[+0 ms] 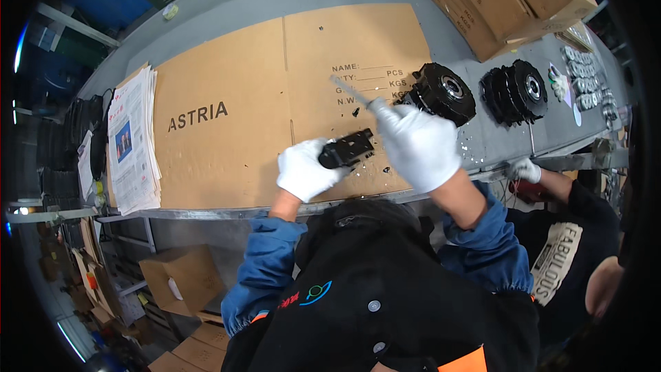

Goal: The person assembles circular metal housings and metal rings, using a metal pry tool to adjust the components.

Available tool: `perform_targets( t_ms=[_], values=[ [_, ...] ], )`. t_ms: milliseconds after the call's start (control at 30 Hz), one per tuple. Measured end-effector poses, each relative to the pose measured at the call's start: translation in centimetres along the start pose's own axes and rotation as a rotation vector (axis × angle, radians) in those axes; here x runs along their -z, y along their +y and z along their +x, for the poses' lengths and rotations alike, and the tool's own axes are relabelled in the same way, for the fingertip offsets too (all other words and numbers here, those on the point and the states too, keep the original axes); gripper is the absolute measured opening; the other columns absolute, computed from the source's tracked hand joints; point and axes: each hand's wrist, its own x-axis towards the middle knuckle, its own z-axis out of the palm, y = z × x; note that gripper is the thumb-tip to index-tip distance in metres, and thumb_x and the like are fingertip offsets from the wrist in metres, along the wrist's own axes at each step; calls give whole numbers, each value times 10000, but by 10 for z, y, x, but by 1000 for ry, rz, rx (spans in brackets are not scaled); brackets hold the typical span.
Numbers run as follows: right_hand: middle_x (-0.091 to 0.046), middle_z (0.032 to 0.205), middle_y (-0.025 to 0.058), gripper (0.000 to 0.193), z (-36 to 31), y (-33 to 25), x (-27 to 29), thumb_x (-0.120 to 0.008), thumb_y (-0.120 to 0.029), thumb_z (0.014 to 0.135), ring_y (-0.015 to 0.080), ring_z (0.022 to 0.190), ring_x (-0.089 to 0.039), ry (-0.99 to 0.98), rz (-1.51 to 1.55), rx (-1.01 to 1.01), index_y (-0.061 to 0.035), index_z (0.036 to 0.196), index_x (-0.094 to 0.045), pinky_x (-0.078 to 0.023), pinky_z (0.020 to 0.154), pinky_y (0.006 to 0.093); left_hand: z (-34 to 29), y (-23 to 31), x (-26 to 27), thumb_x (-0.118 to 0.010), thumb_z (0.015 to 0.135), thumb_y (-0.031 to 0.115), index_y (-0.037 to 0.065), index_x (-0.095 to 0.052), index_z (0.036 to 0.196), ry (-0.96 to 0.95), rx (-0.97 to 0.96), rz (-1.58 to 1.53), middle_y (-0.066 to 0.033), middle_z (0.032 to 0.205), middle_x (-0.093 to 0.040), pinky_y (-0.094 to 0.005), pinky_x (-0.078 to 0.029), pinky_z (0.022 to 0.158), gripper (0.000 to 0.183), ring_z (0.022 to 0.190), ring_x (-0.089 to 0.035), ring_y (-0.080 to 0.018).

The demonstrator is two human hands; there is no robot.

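My left hand (308, 169), in a white glove, is closed around the near end of a black block-shaped part (348, 149) with notches along its far side. It is held just above the flattened cardboard. My right hand (421, 148), also gloved in white, grips a slim grey metal hand tool (352, 89) whose narrow blade points to the far left, above the part and apart from it. Motion blur hides the exact kind of tool. Small black chips lie on the cardboard sheet (234, 96) around my hands.
Two round stacks of black ribbed parts (444, 93) (516, 91) stand to the right. Beyond them are cardboard cartons (475, 0) and several silvery rings (586, 85). Newspapers (134, 145) lie at left. A co-worker's gloved hand (525, 169) is near the table's right edge.
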Motion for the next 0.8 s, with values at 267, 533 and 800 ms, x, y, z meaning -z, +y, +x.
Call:
perform_targets(
  t_ms=[267, 533, 800],
  values=[
    [-540, 594, 52, 238, -52, 8, 0, -609, -117, 782, 221, 511, -579, -58, 125, -152, -85, 1014, -651, -432, 423, 355, -2, -64, 8, -840, 514, 330, 0, -668, 1031, 59, 66, -170, -155, 896, -693, -330, -533, 801, 637, 829, -684, -246],
    [-531, 644, 65, 350, -63, -15, -9, -577, -108, 740, 209, 519, -575, -219, 148, -103, -65, 1079, -653, -425, 431, 344, 5, -31, 24, -778, 542, 562, 86, -637, 1137, -57, 143, 210, -133, 1007, -662, -362, -505, 839, 774, 927, -641, -302],
    [-528, 663, 54, 348, -54, -30, -3, -555, -90, 756, 178, 508, -562, -223, 95, 58, 7, 1084, -623, -418, 399, 315, 10, -4, 22, -792, 531, 457, 56, -702, 947, -49, 269, 187, -138, 859, -690, -341, -528, 761, 585, 806, -674, -279]
  ],
)
